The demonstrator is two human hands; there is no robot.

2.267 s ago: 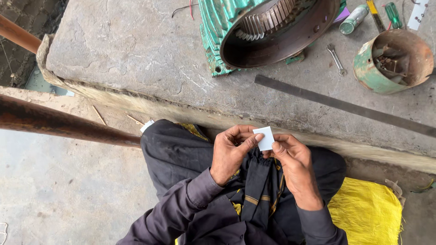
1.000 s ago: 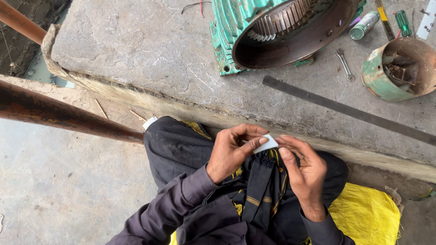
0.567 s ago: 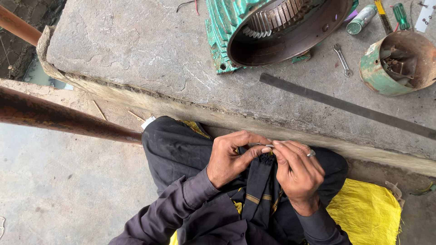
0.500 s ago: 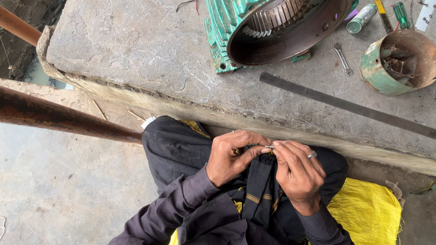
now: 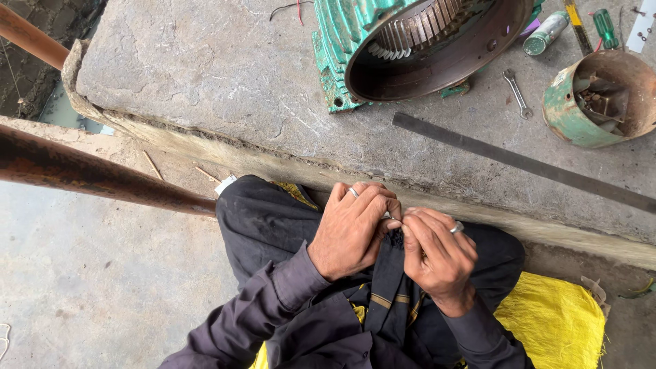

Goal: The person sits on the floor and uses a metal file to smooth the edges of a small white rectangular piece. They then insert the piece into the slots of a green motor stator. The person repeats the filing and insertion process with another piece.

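My left hand (image 5: 354, 229) and my right hand (image 5: 437, 254) meet fingertip to fingertip over my lap, in front of the stone slab's edge. Between the thumbs and fingers they pinch a small white piece of paper (image 5: 390, 216). Only a thin sliver of it shows; the fingers hide the rest. Each hand wears a ring. Dark trousers and a dark strap with yellow stripes lie under the hands.
On the stone slab (image 5: 191, 75) stand a green motor housing (image 5: 335, 48), a long flat metal bar (image 5: 519, 162), a rusty green can (image 5: 567, 109) with parts, a wrench (image 5: 517, 92) and a small bottle (image 5: 547, 33). A rusty pipe (image 5: 96, 174) crosses at left. A yellow sack (image 5: 553, 321) lies under me.
The white paper was held up flat between both hands; now the fingers have closed over it, the hands have drawn together, and almost all of it is hidden.
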